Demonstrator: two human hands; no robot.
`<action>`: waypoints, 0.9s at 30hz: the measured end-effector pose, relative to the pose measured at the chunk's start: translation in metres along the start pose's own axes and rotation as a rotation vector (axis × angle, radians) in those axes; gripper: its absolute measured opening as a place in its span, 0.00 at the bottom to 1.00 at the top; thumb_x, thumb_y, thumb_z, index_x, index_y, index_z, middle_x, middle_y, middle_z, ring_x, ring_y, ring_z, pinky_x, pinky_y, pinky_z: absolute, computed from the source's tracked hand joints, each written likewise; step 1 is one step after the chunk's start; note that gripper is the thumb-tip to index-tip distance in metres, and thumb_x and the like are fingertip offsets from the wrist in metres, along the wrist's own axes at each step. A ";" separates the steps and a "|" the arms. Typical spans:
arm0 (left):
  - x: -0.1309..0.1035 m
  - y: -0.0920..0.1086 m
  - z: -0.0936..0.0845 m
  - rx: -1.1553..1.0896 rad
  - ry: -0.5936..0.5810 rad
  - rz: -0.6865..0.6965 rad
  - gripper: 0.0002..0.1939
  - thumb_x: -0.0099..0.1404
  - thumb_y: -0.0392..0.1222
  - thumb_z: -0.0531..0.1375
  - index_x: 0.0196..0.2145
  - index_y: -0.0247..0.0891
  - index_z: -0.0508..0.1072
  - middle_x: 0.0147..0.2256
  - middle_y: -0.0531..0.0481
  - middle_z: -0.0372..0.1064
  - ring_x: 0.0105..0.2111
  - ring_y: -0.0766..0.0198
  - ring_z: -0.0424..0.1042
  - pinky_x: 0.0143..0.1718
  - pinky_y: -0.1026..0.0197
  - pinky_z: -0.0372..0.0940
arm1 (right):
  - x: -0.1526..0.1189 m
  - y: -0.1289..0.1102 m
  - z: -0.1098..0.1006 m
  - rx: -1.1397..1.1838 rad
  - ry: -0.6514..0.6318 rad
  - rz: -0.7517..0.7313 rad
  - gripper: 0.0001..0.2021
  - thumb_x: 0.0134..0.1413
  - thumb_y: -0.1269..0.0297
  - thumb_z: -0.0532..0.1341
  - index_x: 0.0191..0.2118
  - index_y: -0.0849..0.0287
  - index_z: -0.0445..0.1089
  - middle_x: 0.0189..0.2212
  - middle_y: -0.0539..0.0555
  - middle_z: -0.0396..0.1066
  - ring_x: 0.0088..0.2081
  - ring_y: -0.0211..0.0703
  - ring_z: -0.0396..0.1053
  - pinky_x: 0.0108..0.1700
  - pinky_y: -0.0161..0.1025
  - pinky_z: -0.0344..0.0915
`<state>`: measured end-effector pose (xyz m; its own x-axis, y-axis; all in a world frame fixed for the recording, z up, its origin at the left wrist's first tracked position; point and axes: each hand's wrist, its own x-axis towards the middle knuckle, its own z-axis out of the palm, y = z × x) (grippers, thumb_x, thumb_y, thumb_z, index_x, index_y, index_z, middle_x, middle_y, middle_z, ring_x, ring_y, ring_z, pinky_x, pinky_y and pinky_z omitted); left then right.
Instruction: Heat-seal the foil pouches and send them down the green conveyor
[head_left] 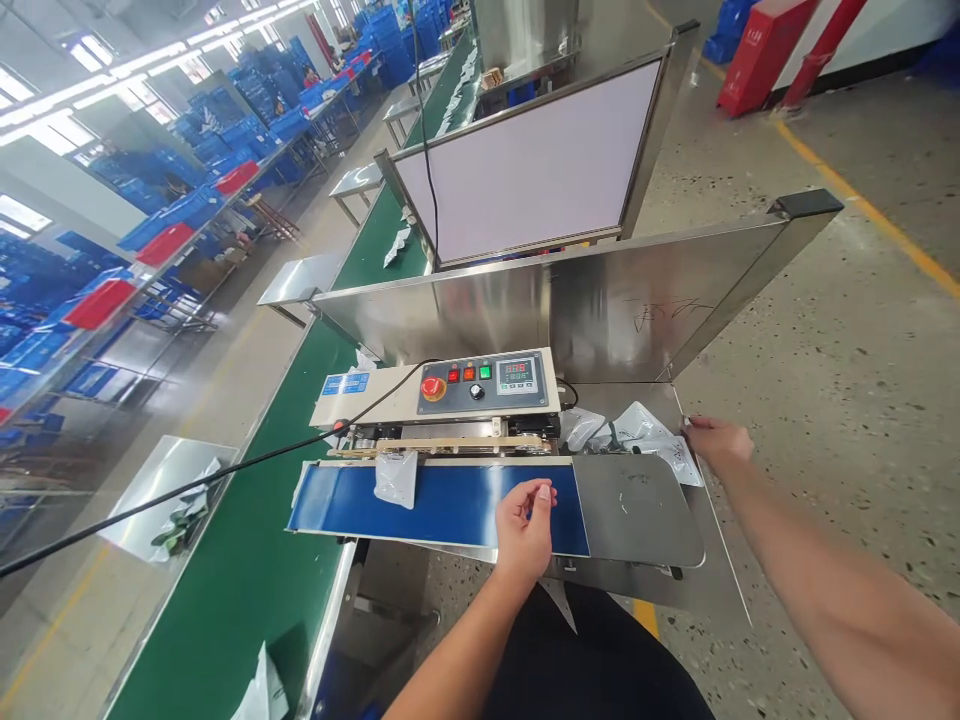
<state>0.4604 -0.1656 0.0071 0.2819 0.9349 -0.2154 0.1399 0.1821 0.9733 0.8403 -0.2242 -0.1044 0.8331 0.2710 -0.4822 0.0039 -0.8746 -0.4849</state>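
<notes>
A sealing machine [480, 385] with red and green buttons and a lit display stands in the middle. Along its front runs a blue belt [465, 500], with a small white bag [396, 478] hanging from the sealing strip onto it. Over the belt's right part is my left hand [527, 525], its fingers curled together; whether they hold something is hidden. My right hand [716, 440] is at the right edge of the metal table, fingers pinched beside several white bags [637, 430]. What lies between those fingers is too small to make out.
A green conveyor [225, 600] runs along the left, with a white bag [262, 690] near its bottom end. A black cable [225, 478] crosses in front of it. Behind the machine rises a metal panel [487, 305]. A grey plate [637, 505] extends from the belt's right end.
</notes>
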 end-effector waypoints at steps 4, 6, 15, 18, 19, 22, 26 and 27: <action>0.000 -0.001 0.003 0.071 -0.031 0.052 0.27 0.74 0.65 0.66 0.43 0.35 0.87 0.37 0.39 0.84 0.38 0.54 0.82 0.43 0.54 0.79 | -0.006 -0.003 -0.030 0.066 0.121 -0.036 0.09 0.62 0.66 0.64 0.35 0.60 0.83 0.27 0.60 0.75 0.34 0.52 0.73 0.40 0.48 0.65; 0.000 0.004 0.010 0.143 -0.091 0.145 0.24 0.78 0.61 0.64 0.45 0.36 0.87 0.40 0.38 0.84 0.40 0.53 0.83 0.46 0.52 0.79 | -0.024 -0.007 -0.054 0.089 0.153 -0.124 0.14 0.63 0.64 0.63 0.46 0.63 0.85 0.34 0.62 0.80 0.40 0.53 0.76 0.45 0.47 0.67; 0.013 0.040 0.055 0.273 -0.427 0.467 0.21 0.79 0.55 0.60 0.58 0.43 0.84 0.58 0.37 0.82 0.61 0.43 0.78 0.69 0.41 0.69 | -0.195 -0.033 -0.092 0.209 -0.328 -0.938 0.16 0.65 0.47 0.65 0.46 0.46 0.88 0.51 0.57 0.85 0.53 0.61 0.81 0.61 0.53 0.76; 0.003 0.027 0.049 0.225 -0.407 0.229 0.26 0.80 0.62 0.57 0.39 0.41 0.86 0.36 0.43 0.82 0.37 0.52 0.78 0.48 0.54 0.74 | -0.221 -0.028 -0.061 0.443 -0.229 -0.773 0.25 0.63 0.39 0.70 0.56 0.49 0.85 0.55 0.60 0.84 0.55 0.61 0.81 0.63 0.55 0.77; -0.002 0.021 0.045 0.211 -0.356 0.163 0.29 0.80 0.64 0.56 0.35 0.40 0.84 0.31 0.45 0.78 0.32 0.55 0.74 0.42 0.57 0.72 | -0.225 -0.023 -0.050 0.514 -0.219 -0.701 0.30 0.60 0.35 0.71 0.58 0.51 0.83 0.56 0.61 0.83 0.55 0.61 0.82 0.60 0.54 0.79; -0.014 0.001 0.034 0.153 -0.267 0.068 0.34 0.79 0.68 0.55 0.28 0.37 0.78 0.25 0.49 0.69 0.28 0.61 0.64 0.33 0.61 0.63 | -0.230 -0.004 -0.021 0.554 -0.319 -0.526 0.35 0.52 0.27 0.73 0.48 0.56 0.85 0.43 0.62 0.86 0.41 0.59 0.84 0.43 0.47 0.83; -0.008 -0.017 0.033 0.018 -0.267 -0.090 0.36 0.72 0.73 0.61 0.24 0.37 0.71 0.23 0.53 0.62 0.27 0.65 0.57 0.29 0.63 0.54 | -0.228 0.015 0.005 0.477 -0.260 -0.379 0.30 0.51 0.30 0.72 0.35 0.57 0.84 0.26 0.58 0.80 0.29 0.54 0.79 0.31 0.42 0.77; -0.002 -0.020 0.035 -0.036 -0.247 -0.179 0.36 0.68 0.75 0.64 0.22 0.38 0.70 0.22 0.54 0.60 0.26 0.67 0.55 0.29 0.63 0.53 | -0.225 0.016 0.011 0.472 -0.230 -0.341 0.28 0.51 0.32 0.71 0.35 0.57 0.84 0.25 0.58 0.80 0.29 0.54 0.79 0.30 0.42 0.76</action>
<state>0.4902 -0.1821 -0.0148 0.4787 0.7854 -0.3925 0.1758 0.3522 0.9193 0.6468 -0.2945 -0.0113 0.6876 0.6290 -0.3627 -0.0399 -0.4661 -0.8838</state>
